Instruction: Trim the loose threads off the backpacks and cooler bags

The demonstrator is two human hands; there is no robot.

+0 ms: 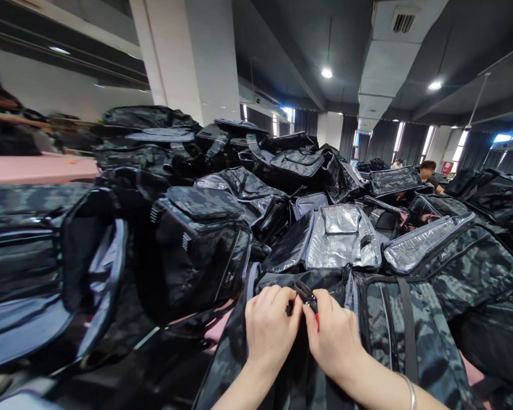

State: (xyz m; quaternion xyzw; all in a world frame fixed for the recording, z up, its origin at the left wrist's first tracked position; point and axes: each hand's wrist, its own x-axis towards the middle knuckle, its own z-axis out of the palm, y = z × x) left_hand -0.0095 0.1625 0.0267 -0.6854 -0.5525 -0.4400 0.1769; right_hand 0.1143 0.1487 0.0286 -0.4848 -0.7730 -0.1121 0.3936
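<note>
Low and centre, the small black snips with a red handle [308,297] sit at the top edge of a dark grey camouflage fabric bag [389,336], right between the two hands. The right hand [336,340] has its fingers clenched around the snips, the red part showing beside the thumb and the black tip pointing up and left. The left hand [270,329] touches the right, its fingers curled and pinched on the bag's edge just beside the tip; what exactly they pinch is hidden. A thin silver bracelet [410,390] is on the right wrist. Just behind the hands lies an open bag with silver foil lining [341,242], lid side up. Around it a heap of dark camouflage bags [205,239] fills the surface, left to right, some zipped and some gaping. Far left a pink table top [34,168] shows behind the heap. A white square pillar [192,57] stands at the back. Far right, well apart, a person [428,172] sits among more bags.
</note>
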